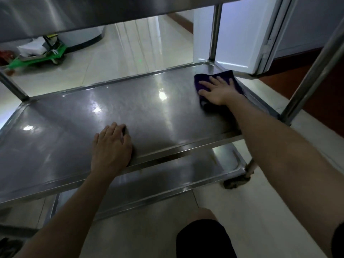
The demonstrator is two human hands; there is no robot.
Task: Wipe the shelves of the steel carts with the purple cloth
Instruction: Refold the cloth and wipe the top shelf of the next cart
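Note:
A steel cart fills the view. Its middle shelf (78, 116) is a shiny steel tray with a raised rim. The purple cloth (231, 76) lies flat at the shelf's far right corner. My right hand (216, 90) presses on the cloth with spread, straight fingers. My left hand (111, 146) rests palm down on the shelf near its front rim, fingers slightly bent, holding nothing. The upper shelf (93, 13) hangs overhead, and a lower shelf (186, 175) shows beneath the front rim.
Steel posts stand at the far right corner (215, 32), the near right (312, 71) and the far left (11, 86). A caster (240, 179) sits on the tiled floor. A white door (242, 34) stands behind the cart. A green dolly (37, 56) with clutter is far left.

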